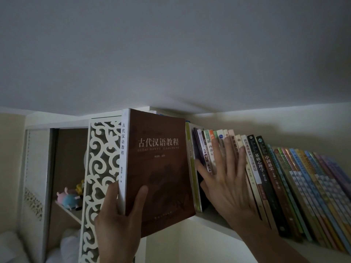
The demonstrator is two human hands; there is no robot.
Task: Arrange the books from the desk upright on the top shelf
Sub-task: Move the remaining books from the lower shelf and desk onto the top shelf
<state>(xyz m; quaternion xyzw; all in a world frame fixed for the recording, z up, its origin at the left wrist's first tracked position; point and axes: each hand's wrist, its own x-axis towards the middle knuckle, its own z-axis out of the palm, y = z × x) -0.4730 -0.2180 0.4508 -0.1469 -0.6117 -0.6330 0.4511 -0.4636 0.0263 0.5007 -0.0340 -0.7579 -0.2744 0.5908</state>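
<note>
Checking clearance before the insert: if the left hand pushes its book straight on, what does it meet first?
Probably the green book at the row's end; the left hand's brown book already overlaps it, though depth is unclear.

At the left end of the top shelf (212,218), a dark gap (202,194) stands open between a thin green book (191,168) and the leaning row of books (275,186). The right hand (226,179) presses flat against that row's spines, just beside the gap. The brown book (161,168), gripped at its lower corner by the left hand (119,221), fills the space in front of the shelf's left end. A carved white panel (100,177) bounds that end. The ceiling (171,54) lies close above the books' tops.
</note>
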